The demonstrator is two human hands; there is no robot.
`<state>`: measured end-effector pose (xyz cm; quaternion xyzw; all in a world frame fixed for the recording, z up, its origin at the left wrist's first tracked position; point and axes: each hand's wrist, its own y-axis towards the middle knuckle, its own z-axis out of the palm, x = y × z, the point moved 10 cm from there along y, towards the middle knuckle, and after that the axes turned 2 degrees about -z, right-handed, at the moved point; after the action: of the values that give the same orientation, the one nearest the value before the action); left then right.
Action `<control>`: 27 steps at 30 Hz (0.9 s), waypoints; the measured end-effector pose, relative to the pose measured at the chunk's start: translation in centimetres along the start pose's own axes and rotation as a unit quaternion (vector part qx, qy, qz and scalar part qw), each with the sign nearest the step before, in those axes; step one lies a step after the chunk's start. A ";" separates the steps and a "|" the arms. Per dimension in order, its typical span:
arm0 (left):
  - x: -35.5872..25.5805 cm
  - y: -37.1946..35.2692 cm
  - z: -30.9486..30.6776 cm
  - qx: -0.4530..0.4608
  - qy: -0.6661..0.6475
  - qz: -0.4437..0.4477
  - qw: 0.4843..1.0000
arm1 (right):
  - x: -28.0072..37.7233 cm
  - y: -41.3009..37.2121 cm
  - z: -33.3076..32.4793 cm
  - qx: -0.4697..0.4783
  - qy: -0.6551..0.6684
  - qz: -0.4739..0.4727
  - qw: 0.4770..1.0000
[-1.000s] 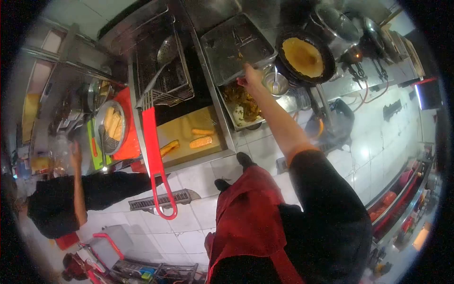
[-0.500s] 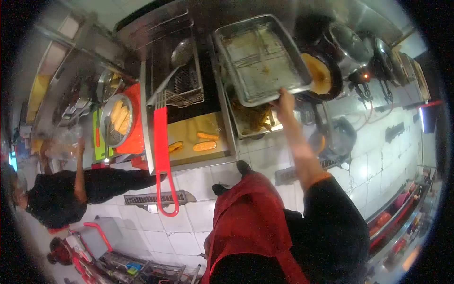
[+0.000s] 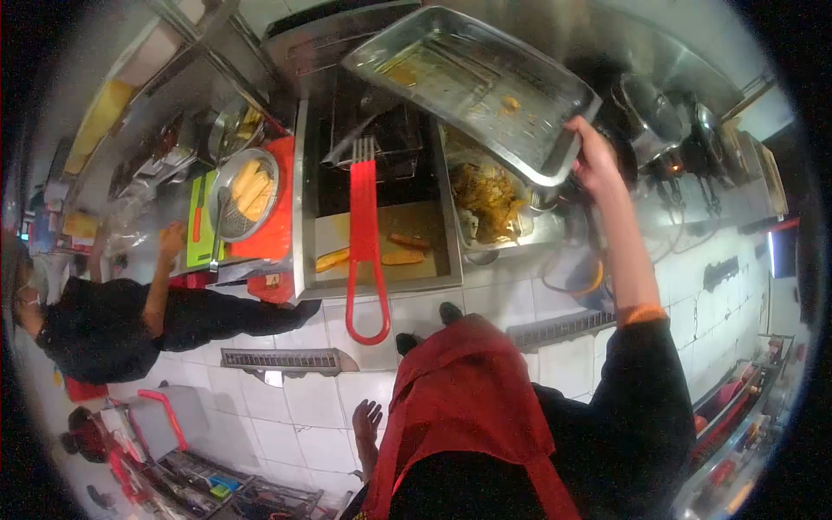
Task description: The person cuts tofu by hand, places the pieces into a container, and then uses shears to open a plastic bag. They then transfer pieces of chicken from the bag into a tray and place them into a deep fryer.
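My right hand [image 3: 596,158] is closed on the near right corner of a rectangular metal tray [image 3: 485,87]. Tilted above the counter, the tray has crumbs and oily residue on its bottom. Below it sits another metal tray [image 3: 529,230] with brown and yellow food scraps. My left hand [image 3: 367,420] hangs low beside my red apron, fingers apart, holding nothing. To the left of the trays, several golden fried pieces [image 3: 403,257] lie in the front part of the fryer [image 3: 451,282]. A red-handled fryer basket [image 3: 364,217] lies across it, its handle reaching past the front edge.
A metal colander [image 3: 273,186] of long pale golden pieces stands on a red board, beside a green cutting board [image 3: 198,234] with a red-handled knife. Another person [image 3: 95,329] works at the left. Pots [image 3: 646,113] stand at the back right.
The held tray has been raised and tilted, uncovering more of the scraps below. My left hand has come into view beside the apron. The camera view has shifted.
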<state>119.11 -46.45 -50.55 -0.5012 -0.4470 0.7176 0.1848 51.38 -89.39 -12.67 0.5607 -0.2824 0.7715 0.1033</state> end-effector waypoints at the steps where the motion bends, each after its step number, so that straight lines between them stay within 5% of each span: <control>1: -0.1 0.2 -0.1 0.002 -0.018 0.003 1.000 | -0.7 2.1 1.2 0.031 -0.007 -0.002 1.000; 9: 2.7 -1.1 -2.6 -0.018 -0.092 -0.019 0.995 | -3.4 7.9 12.0 0.107 -0.065 0.026 0.992; 13: 5.5 -0.6 -4.4 -0.062 -0.069 -0.063 0.994 | -3.9 10.2 16.3 0.198 -0.055 0.033 0.978; 15: 6.0 -0.2 -4.6 -0.010 -0.118 -0.012 0.993 | -3.6 11.1 18.2 0.265 -0.072 0.032 0.961; 18: 4.6 -1.1 -3.9 -0.026 -0.036 0.008 0.999 | -1.9 10.4 18.6 0.157 -0.062 0.002 0.986; 21: 6.1 0.5 -4.6 -0.034 -0.102 -0.031 0.994 | -3.4 15.4 18.8 0.222 -0.070 -0.007 0.972; 26: 9.1 2.1 -6.5 -0.005 -0.086 -0.041 0.995 | -2.1 12.2 15.6 0.236 -0.142 -0.020 0.961; 27: 9.2 1.9 -6.5 -0.013 -0.073 -0.042 0.996 | -1.4 10.3 13.4 0.175 -0.137 -0.037 0.974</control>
<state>121.21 -37.95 -57.85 -0.4303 -0.4896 0.7380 0.1746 57.79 -104.99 -14.44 0.6805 -0.1335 0.7204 -0.0079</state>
